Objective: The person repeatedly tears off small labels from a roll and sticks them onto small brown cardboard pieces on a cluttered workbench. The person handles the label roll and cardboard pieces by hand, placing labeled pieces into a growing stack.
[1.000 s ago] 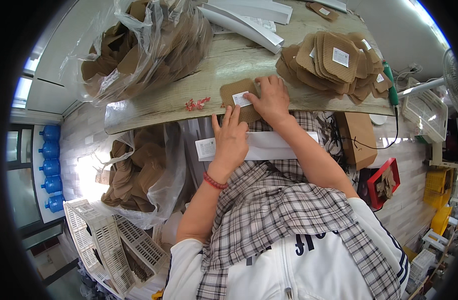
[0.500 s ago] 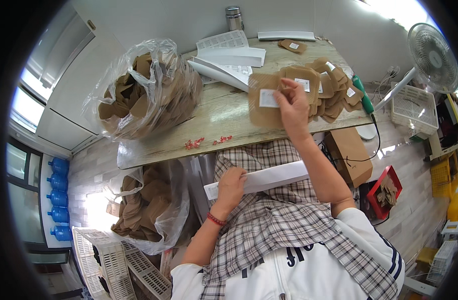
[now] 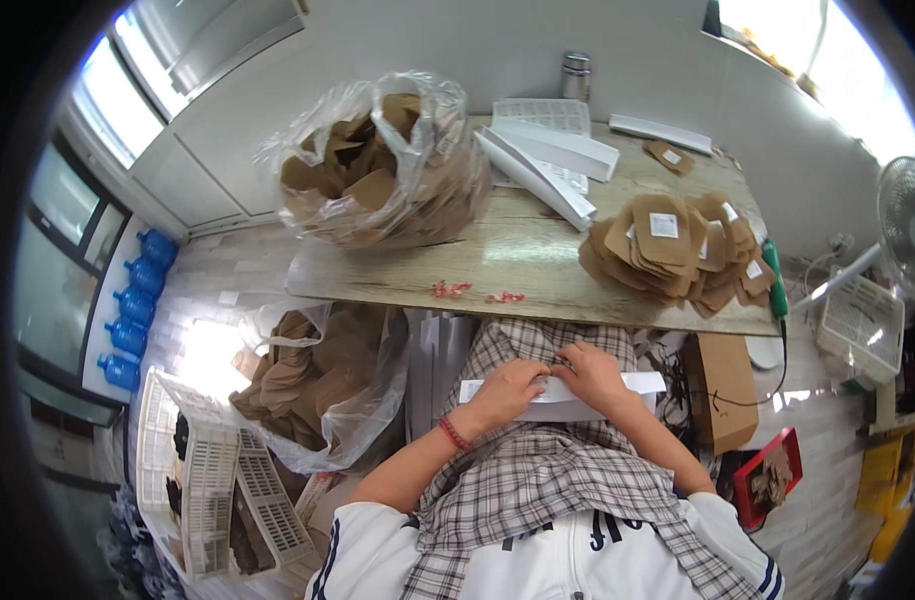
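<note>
A long white strip of label paper [image 3: 639, 382] lies across my lap on the checked apron [image 3: 537, 470]. My left hand [image 3: 509, 388] grips the strip left of its middle, thumb and fingers pressed together. Right beside it, my right hand [image 3: 591, 376] has its fingers curled in on the same strip, the fingertips of both hands almost meeting. Whether a single label is between them is too small to tell. Ahead on the table, a heap of brown cardboard pieces [image 3: 617, 258] with rounded corners has a piece with a white label [image 3: 663, 225] on top.
A clear plastic bag [image 3: 432, 205] of brown pieces stands on the table [image 3: 377, 270]; another bag [image 3: 362, 425] sits below. White paper strips [image 3: 537, 180], red scraps [image 3: 452, 290], a steel flask [image 3: 575, 78] and a green-handled tool [image 3: 775, 280] lie about. A fan [image 3: 907, 215] stands right.
My right hand has come back from the table to the strip on my lap. The labelled brown piece it held now rests on the heap. The view has shifted.
</note>
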The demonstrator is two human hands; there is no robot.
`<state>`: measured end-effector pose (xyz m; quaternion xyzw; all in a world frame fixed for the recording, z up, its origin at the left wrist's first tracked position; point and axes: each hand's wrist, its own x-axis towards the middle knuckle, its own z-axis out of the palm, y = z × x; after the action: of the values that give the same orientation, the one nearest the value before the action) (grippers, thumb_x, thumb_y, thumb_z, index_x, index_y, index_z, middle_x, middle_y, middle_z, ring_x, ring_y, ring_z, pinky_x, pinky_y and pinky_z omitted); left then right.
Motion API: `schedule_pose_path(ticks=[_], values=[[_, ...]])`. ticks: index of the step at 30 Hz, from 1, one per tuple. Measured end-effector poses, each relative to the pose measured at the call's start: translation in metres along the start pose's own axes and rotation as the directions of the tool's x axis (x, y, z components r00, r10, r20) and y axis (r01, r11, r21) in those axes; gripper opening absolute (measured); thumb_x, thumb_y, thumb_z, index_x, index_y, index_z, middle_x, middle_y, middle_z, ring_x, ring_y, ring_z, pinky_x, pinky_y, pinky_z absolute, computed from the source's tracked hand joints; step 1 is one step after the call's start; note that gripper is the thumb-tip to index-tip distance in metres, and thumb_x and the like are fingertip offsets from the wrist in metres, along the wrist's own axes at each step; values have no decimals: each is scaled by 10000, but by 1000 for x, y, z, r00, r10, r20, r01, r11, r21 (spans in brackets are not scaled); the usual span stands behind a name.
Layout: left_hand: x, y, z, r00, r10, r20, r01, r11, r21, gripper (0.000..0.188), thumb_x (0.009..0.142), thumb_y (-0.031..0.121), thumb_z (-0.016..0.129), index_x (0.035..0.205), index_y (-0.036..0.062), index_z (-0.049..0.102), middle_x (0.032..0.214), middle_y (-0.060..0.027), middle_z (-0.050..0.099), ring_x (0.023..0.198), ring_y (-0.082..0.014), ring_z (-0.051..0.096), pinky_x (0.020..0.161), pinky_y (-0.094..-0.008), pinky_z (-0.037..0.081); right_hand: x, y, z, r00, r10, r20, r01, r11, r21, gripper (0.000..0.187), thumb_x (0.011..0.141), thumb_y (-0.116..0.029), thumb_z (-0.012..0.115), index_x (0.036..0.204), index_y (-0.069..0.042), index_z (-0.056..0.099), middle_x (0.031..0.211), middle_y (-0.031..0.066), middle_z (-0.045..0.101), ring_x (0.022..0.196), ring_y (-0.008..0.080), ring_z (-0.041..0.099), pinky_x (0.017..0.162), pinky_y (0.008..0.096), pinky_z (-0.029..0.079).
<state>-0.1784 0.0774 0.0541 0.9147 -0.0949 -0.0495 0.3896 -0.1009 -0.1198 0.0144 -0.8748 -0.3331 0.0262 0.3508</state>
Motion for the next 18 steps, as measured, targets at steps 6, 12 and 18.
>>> schedule_pose_path(ticks=[6, 12, 18], values=[[12, -8, -132, 837, 22, -546, -18, 1000, 12, 62, 914, 8, 637, 956, -21, 670, 909, -112, 678, 852, -213, 662, 776, -290, 505, -12, -8, 23, 999, 22, 44, -24, 999, 49, 166, 900, -238, 680, 936, -77, 698, 891, 97, 671, 806, 313, 669, 692, 432, 537], [71, -42, -310, 443, -93, -892, -35, 992, -121, 103, 948, 71, 642, 999, 25, 719, 874, -13, 693, 751, -56, 613, 680, -215, 493, -6, -9, 23, 997, 61, 57, -66, 994, 87, 193, 923, -245, 655, 982, -70, 710, 931, 107, 685, 831, 326, 680, 710, 436, 534], [128, -108, -357, 792, -335, -511, 587, 647, 487, 377, 830, 282, 765, 1113, 42, 700, 1169, -123, 704, 1135, -323, 625, 938, -457, 485, -2, -15, 22, 994, 45, 104, -55, 994, 90, 188, 886, -211, 701, 987, -53, 713, 924, 111, 685, 804, 322, 682, 684, 413, 542]])
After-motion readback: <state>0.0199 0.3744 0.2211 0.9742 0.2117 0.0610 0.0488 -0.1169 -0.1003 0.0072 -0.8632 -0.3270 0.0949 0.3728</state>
